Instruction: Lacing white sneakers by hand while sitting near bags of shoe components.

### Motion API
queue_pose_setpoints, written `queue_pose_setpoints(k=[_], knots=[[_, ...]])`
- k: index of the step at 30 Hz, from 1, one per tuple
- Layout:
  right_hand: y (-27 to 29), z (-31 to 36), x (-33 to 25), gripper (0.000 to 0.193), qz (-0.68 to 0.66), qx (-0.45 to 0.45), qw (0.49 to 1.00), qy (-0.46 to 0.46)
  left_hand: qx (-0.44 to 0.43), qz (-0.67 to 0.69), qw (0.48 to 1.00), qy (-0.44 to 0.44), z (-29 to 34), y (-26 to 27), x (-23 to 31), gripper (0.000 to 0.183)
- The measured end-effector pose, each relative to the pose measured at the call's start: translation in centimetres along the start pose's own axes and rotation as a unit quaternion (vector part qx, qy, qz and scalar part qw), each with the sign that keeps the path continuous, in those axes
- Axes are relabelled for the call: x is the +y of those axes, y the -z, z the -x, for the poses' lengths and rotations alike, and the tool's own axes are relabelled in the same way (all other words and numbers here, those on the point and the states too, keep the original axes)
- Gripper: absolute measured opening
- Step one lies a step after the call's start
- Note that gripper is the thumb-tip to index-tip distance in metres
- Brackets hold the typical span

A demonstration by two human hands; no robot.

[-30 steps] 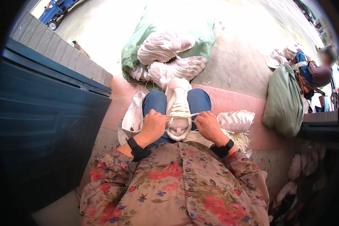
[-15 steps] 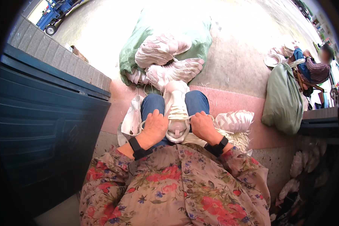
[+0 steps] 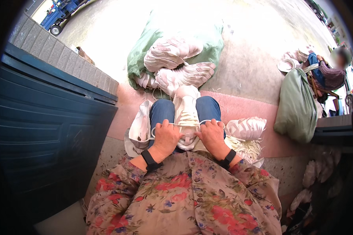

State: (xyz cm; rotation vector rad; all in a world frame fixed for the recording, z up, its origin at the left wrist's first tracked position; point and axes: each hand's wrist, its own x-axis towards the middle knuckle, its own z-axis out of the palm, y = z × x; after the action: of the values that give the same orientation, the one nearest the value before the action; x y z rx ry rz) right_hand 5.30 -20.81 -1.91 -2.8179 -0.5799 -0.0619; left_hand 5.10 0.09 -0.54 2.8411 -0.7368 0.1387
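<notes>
A white sneaker [image 3: 186,102] is held between my knees, its tongue end nearest me and its lacing [image 3: 189,116] crossed over the front. My left hand [image 3: 166,136] is closed at the left of the shoe, with a white shoelace [image 3: 176,125] running out of its curled fingers. On the other side, my right hand [image 3: 213,137] is closed round the lace too. Both thumbs point inward and lie at or close to the pale tongue [image 3: 188,134]; their contact with it is hard to make out. Lace ends loop outside both hands.
Beyond my knees, a green sack [image 3: 139,58] bears stacked pale shoe uppers [image 3: 188,74]. More uppers [image 3: 245,127] and a bundle of white laces [image 3: 245,145] lie at my right. A white bag [image 3: 140,125] stands left, beside a dark blue door [image 3: 55,129]. A seated person [image 3: 329,74] is behind another sack [image 3: 297,105].
Both hands have turned, and their thumbs have come inward to the tongue. The lace between them now lies across the shoe. The whole view has shifted slightly.
</notes>
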Motion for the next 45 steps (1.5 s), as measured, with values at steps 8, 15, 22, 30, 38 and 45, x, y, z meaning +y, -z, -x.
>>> queue_pose_setpoints(k=[8, 15, 22, 30, 38, 45], knots=[[-1.5, 0.3, 0.7, 0.016, -0.154, -0.015, 0.987, -0.030, 0.017, 0.044, 0.999, 0.012, 0.0, -1.1, 0.1, 0.005], [-0.4, 0.0, 1.5, 0.019, -0.188, -0.021, 0.979, 0.075, -0.039, -0.077, 0.992, -0.096, -0.7, -0.3, 1.1, 0.006], [0.3, -1.1, 0.2, 0.013, -0.039, -0.088, 0.983, 0.156, -0.054, -0.091, 0.986, -0.132, -0.9, -0.4, 0.6, 0.005], [0.2, -1.4, -0.3, 0.006, -0.049, -0.014, 0.994, 0.100, 0.066, -0.022, 0.985, -0.160, -0.7, 0.1, -0.9, 0.010], [3.8, -4.2, -0.6, 0.008, -0.411, 0.116, 0.903, -0.051, 0.045, 0.445, 0.889, 0.101, -5.7, 3.3, -0.3, 0.011], [4.7, -8.4, 0.8, 0.020, -0.391, 0.096, 0.909, -0.104, 0.027, 0.395, 0.908, 0.136, -8.2, 1.8, -3.8, 0.020]])
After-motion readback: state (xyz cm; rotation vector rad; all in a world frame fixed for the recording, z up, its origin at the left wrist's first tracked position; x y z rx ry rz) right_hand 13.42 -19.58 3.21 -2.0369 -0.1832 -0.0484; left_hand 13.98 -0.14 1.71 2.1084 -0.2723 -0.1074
